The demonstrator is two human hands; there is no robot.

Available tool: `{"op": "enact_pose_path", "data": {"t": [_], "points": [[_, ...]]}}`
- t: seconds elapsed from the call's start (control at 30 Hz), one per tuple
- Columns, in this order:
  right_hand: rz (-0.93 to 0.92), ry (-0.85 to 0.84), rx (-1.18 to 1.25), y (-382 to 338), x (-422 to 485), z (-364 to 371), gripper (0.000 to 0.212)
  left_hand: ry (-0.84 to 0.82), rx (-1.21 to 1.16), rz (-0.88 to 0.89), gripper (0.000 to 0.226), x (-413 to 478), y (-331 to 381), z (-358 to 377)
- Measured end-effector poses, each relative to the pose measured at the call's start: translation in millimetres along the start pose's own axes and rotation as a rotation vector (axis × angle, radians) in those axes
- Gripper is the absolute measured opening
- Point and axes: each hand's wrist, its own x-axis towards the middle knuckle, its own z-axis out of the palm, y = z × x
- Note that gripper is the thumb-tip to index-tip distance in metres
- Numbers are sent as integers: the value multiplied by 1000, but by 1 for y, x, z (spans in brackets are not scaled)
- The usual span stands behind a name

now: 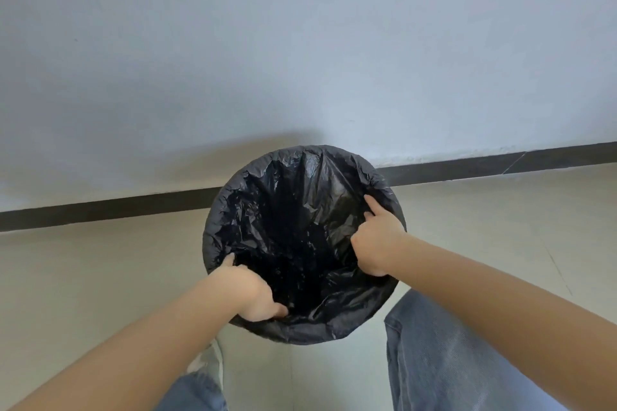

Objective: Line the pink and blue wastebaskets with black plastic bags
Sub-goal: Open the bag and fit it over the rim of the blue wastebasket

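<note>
Black plastic bag [300, 227] already covers the bin's rim between my hands. My left hand [248, 294] grips the near edge and my right hand [379, 243] pinches the far side. Next, I'd say, press the lining down smoothly.

Even, soft daylight; no glare. Faint shadow on wall [267, 143] at 11 o'clock of bag [300, 203]. Wide-angle bowing along baseboard [500, 163].

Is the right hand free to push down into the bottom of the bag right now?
Probably yes. The right hand grips the bag at the rim, and the bag's mouth is wide open below it, with nothing visible inside in the way.
</note>
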Motion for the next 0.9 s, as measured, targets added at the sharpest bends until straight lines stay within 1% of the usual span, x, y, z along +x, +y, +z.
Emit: {"op": "enact_pose_path", "data": {"t": [0.03,0.07,0.1,0.13,0.17,0.2,0.23,0.27,0.3,0.37,0.43,0.47,0.53,0.57,0.6,0.67,0.7,0.73,0.77,0.8,0.83,0.87,0.9], "points": [[-5,-12,48,-3,1,-5,42,0,16,23,72,4,-2,-2],[1,44,133,-3,3,-9,36,15,22,53,71,8,-4,-2],[10,158,229,-3,6,-13,28,45,22,83,70,11,-5,-2],[19,310,296,-2,11,-17,24,90,21,108,68,14,-7,-2],[21,468,300,-2,19,-18,25,143,23,127,67,17,-9,-1],[12,588,258,-3,31,-16,33,192,35,134,65,20,-12,0],[-2,640,191,-3,42,-14,44,226,58,127,64,24,-15,0],[-2,601,116,-3,51,-11,53,251,84,111,64,27,-18,-1],[11,510,48,-2,59,-7,57,274,102,90,64,31,-20,-2],[53,309,-108,0,74,3,57,334,73,48,64,39,-20,-5],[47,153,-154,1,83,9,55,436,-26,19,65,45,-17,-9],[34,73,-105,-1,83,7,53,490,-72,8,65,47,-16,-11],[7,-25,179,-5,75,-3,43,565,-101,-14,62,51,-15,-13],[-12,12,343,-4,69,-10,37,576,-86,-29,58,53,-17,-15],[-33,110,474,-1,61,-17,34,567,-58,-45,54,54,-19,-16],[-44,416,659,8,42,-21,33,542,24,-68,49,56,-23,-16],[-18,605,701,13,34,-19,33,531,69,-73,47,58,-25,-16],[46,765,695,18,26,-14,34,508,104,-77,47,59,-27,-16],[144,848,653,21,19,-7,39,473,121,-74,49,60,-28,-16],[261,821,627,24,13,1,48,424,125,-67,51,61,-27,-16],[354,735,648,27,10,8,57,370,124,-54,53,62,-25,-15],[398,632,749,27,10,13,63,312,119,-41,55,63,-22,-14],[402,570,881,28,11,15,61,271,117,-32,58,63,-19,-14]]}}
